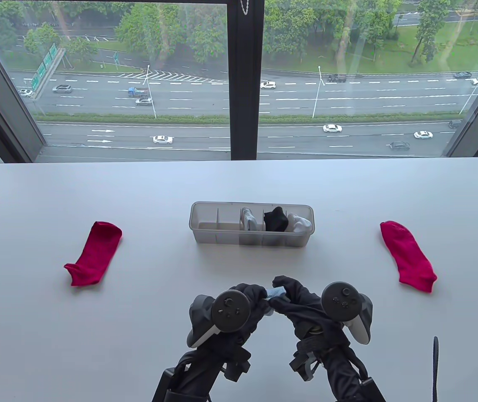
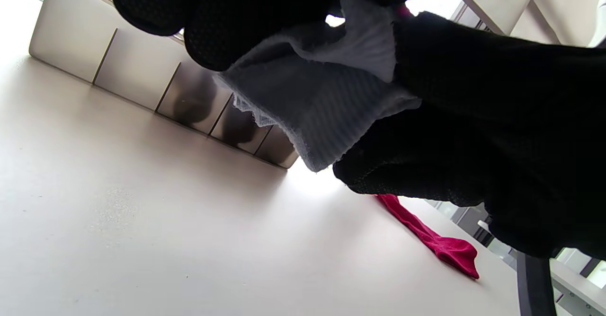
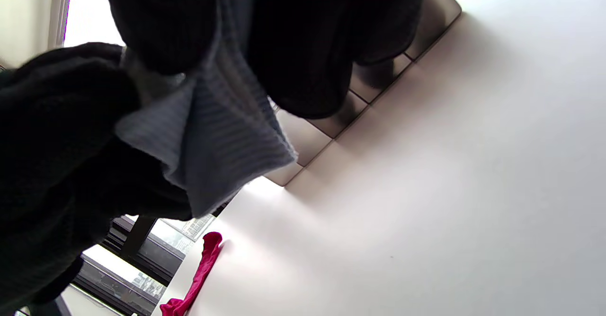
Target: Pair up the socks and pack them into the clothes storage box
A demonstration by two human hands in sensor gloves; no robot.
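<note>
Socks (image 1: 275, 291) pale blue, bunched, mostly hidden, pinched between left hand (image 1: 245, 301) and right hand (image 1: 297, 299).

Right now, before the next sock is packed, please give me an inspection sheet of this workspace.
Surface: white table, rounded far corners.
Job's things: translucent plastic divided storage box, with white, black and white socks in its three right compartments; two left ones look empty. Two red socks lie apart, one left, one right. Pale blue sock fabric held above the table.
Clutter: nothing seen.
Hands: left hand and right hand both grip the blue fabric.
Cables: black strap, near right.
Surroundings: window, road, trees.
</note>
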